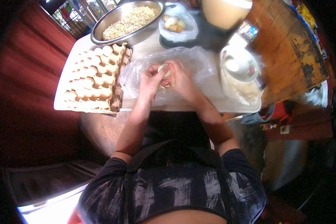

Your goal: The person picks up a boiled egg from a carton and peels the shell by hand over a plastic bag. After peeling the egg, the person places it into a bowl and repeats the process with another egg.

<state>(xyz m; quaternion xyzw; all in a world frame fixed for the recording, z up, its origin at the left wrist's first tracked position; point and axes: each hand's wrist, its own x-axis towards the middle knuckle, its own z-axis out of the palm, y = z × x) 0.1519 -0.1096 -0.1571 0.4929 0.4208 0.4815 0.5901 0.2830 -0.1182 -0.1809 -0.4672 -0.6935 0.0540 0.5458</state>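
Observation:
Both hands meet over a clear plastic sheet [198,63] on the table. Between them is a small pale rounded piece [162,68], which looks like dough, though most of it is hidden by fingers. My left hand [150,79] grips its left side, with thumb and fingers bent around it. On the other side, my right hand [178,76] is closed with its fingertips pressed against the piece. A little more pale material shows just under the fingers.
Egg trays [114,87] holding several eggs are stacked at the left. A metal basin [97,33] of shredded food stands behind, beside a plastic bag [186,35] of round, egg-like items. To the right, a white bowl [250,72] rests on a bag [242,91]; a large tan container [226,15] is at the back.

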